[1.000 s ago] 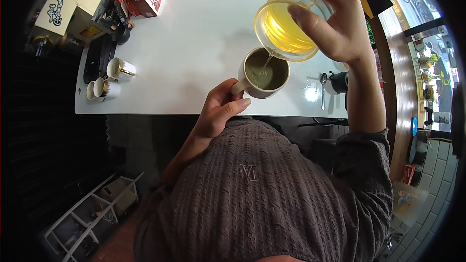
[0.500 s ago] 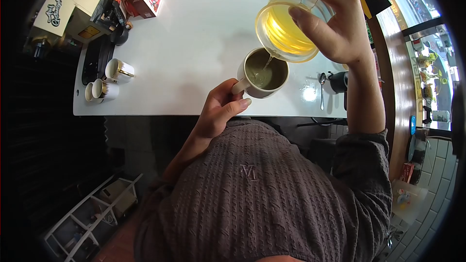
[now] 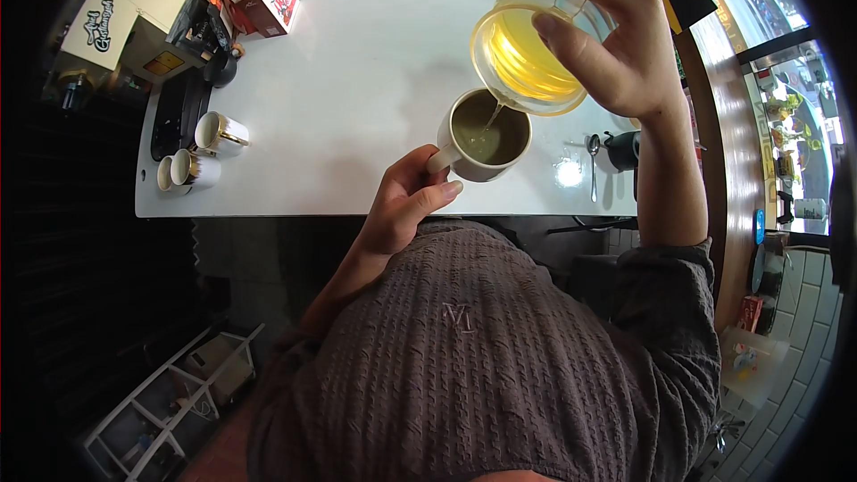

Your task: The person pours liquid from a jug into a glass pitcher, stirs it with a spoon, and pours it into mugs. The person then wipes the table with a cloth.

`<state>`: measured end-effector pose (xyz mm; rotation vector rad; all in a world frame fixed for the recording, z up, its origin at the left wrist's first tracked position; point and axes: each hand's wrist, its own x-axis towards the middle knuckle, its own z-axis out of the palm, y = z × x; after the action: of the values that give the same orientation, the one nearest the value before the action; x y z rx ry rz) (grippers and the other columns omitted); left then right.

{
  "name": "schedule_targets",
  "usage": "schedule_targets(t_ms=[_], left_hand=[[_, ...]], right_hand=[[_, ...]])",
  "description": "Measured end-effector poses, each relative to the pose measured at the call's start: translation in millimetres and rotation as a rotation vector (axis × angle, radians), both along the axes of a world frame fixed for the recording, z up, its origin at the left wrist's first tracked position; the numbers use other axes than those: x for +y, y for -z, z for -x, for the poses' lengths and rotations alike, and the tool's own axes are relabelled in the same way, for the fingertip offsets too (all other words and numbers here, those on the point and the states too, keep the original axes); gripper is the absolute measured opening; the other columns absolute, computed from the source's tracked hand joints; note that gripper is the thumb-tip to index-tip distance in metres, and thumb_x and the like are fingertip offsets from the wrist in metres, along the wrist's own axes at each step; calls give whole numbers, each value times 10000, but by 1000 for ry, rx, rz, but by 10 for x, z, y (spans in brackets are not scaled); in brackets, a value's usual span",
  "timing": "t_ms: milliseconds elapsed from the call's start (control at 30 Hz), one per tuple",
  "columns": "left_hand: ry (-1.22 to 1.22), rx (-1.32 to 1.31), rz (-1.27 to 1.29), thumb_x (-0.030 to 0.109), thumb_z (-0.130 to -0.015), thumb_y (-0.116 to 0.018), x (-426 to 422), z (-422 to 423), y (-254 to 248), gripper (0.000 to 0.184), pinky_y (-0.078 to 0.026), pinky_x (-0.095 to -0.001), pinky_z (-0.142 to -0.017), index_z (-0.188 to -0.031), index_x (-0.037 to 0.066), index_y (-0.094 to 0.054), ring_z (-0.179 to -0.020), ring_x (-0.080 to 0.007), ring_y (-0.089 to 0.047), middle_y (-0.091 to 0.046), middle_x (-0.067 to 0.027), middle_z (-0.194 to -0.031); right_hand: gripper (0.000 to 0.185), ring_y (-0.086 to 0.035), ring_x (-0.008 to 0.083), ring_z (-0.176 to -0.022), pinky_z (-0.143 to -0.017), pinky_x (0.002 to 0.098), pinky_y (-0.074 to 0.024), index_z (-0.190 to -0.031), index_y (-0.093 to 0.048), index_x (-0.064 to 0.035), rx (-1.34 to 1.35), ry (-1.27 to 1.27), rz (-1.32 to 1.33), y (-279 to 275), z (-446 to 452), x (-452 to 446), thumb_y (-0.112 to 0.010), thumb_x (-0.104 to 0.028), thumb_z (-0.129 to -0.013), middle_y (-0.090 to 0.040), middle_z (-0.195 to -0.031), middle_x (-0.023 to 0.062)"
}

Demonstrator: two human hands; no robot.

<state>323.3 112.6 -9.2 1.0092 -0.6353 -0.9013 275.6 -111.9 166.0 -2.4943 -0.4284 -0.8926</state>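
Observation:
My left hand [image 3: 408, 201] is closed on the handle of a pale mug [image 3: 460, 167] above the front part of the white table. Above and to the right of it, my right hand [image 3: 616, 45] grips the handle of a clear glass jug [image 3: 528, 58], which is tilted toward the mug. Yellow liquid lies in the jug, and a thin stream runs from its lip into the mug. Liquid shows inside the mug, its surface rippled where the stream lands.
White cups with gold trim [image 3: 221, 133] stand at the left of the white table [image 3: 339, 62], near a black tray [image 3: 180, 112]. A red and white box [image 3: 270, 2] is at the back left. On the right lie a spoon [image 3: 594, 168] and a dark pitcher [image 3: 622, 151].
The liquid in the jug keeps streaming into the mug. Both hands hold nearly the same places, and the view has shifted very slightly.

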Motion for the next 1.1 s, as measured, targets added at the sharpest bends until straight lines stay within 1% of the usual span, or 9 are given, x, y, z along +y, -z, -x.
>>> schedule_targets(t_ms=[267,467,567,667,767,867,967,1000,1100], left_hand=[[9,23,-8,73,-823,-601,47,-54,5,136,-293,-210,-630,-775,88,-475,-695,-39,-340,-386,63,-725],[14,7,-6,72,-822,-602,101,-116,10,141,-297,-210,-639,-772,90,-472,-701,-40,-344,-389,61,-725],[14,5,-8,69,-822,-602,130,-145,-1,141,-299,-210,-642,-772,91,-472,-704,-40,-348,-393,61,-727],[33,3,-6,67,-825,-601,171,-179,3,140,-301,-209,-642,-775,92,-473,-702,-40,-350,-395,62,-725],[43,-10,-5,66,-827,-602,194,-198,0,139,-301,-208,-638,-778,91,-474,-696,-39,-350,-395,63,-723],[55,-10,0,67,-827,-605,215,-215,-5,140,-301,-208,-635,-780,90,-475,-692,-38,-350,-395,64,-721],[82,-2,-3,68,-827,-607,239,-246,-1,141,-301,-206,-634,-783,89,-476,-692,-36,-351,-396,64,-723],[89,0,-4,69,-828,-608,246,-254,1,140,-301,-203,-634,-785,88,-476,-692,-35,-353,-398,64,-724],[100,8,-1,71,-829,-609,248,-256,-22,140,-301,-199,-632,-788,87,-476,-691,-33,-356,-402,63,-727]], right_hand=[[468,-653,257,-766,-799,356,-486,-951,-682,70,-22,54,120,29,-50,22,-621,-340,-734,-702,-858,130],[455,-658,257,-765,-798,355,-488,-953,-682,71,-18,21,39,-34,-45,144,-610,-320,-730,-702,-855,133],[449,-661,255,-760,-791,355,-491,-951,-684,69,17,118,153,-13,-71,171,-609,-314,-730,-702,-849,134],[435,-664,251,-753,-788,350,-498,-948,-685,68,-38,-16,-47,131,-141,15,-609,-301,-730,-702,-843,132],[426,-664,251,-744,-802,345,-503,-952,-684,68,-31,-13,143,53,-120,27,-612,-289,-731,-703,-842,130],[416,-663,253,-747,-823,345,-507,-942,-685,67,-10,1,84,89,-99,95,-617,-284,-730,-702,-843,135],[406,-662,256,-759,-833,354,-509,-930,-687,65,-5,50,-197,116,-79,167,-620,-279,-725,-700,-843,143],[413,-660,254,-766,-836,353,-507,-938,-683,71,-11,33,-36,85,-83,124,-621,-276,-722,-699,-843,144],[436,-655,252,-778,-839,348,-503,-966,-673,84,-29,46,135,-39,-20,276,-621,-269,-716,-698,-844,143]])
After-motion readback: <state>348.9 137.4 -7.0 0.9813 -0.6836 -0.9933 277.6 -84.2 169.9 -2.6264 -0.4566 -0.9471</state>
